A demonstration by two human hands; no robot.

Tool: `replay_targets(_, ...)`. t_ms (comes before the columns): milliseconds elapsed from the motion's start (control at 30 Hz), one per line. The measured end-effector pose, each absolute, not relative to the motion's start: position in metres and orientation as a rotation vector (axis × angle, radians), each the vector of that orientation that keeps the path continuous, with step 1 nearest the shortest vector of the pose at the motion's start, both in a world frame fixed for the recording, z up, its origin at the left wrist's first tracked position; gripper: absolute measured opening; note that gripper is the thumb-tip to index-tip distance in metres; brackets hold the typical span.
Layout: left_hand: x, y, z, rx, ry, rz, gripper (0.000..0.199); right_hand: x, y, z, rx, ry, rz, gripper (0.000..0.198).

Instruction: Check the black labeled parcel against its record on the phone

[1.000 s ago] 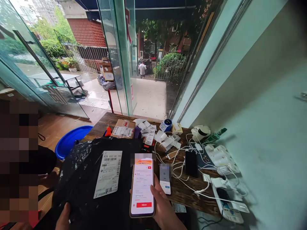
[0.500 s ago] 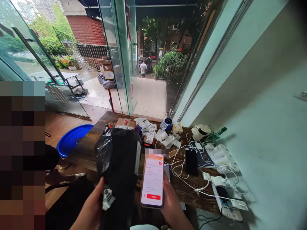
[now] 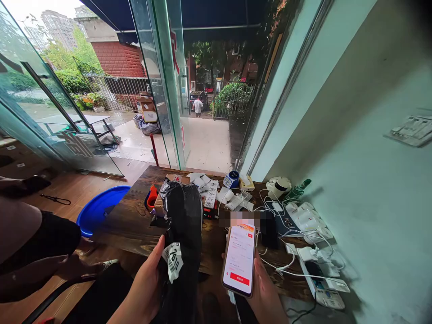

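In the head view, a black plastic parcel (image 3: 182, 234) is gripped upright by the left hand (image 3: 146, 288), fingers closed on its side just below a white numbered label (image 3: 173, 261); its upper part is seen above the near edge of the wooden table (image 3: 131, 225). A lit smartphone (image 3: 239, 260) is held in the right hand (image 3: 266, 292), fingers wrapped round its back, right of the parcel. Behind the parcel a cardboard box (image 3: 177, 179) and paper slips (image 3: 211, 198) are seen. White cables (image 3: 286, 265) are spread right of the phone. A blue basin (image 3: 97, 209) lies left of the table, beside a seated person's leg (image 3: 40, 243).
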State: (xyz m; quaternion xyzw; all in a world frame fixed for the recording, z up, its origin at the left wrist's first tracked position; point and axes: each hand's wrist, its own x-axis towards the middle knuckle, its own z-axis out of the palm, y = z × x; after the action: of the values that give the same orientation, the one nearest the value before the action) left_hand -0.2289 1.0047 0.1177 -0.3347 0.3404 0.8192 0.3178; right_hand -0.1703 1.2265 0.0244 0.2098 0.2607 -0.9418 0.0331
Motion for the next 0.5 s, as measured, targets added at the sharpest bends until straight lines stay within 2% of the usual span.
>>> replay_targets(200, -0.23, 1.008, 0.119, -0.86, 1.02, 2.204, 0.049, -0.17, 1.214, 0.039, 0.713, 0.885, -2.908, 0.102)
replay_targets(233, -0.231, 1.009, 0.118, -0.843, 1.101, 2.232, 0.052, -0.17, 1.213, 0.042, 0.695, 0.901, -2.905, 0.099)
replay_targets(333, -0.235, 1.005, 0.108, -0.767, 1.487, 2.28, 0.081, -0.167, 1.209, 0.044, 0.593, 0.945, -2.885, 0.097)
replay_targets(367, -0.237, 1.001, 0.102, -0.751, 1.62, 2.272, 0.083, -0.167, 1.207, 0.043, 0.548, 0.962, -2.875, 0.099)
replay_targets(400, -0.24, 0.997, 0.094, -0.754, 1.73, 2.251, 0.079, -0.167, 1.206, 0.041, 0.504, 0.984, -2.868, 0.101)
replay_targets(500, -0.247, 0.981, 0.07, -0.818, 1.96, 2.159, 0.043, -0.168, 1.2, 0.034, 0.398, 1.037, -2.862, 0.097)
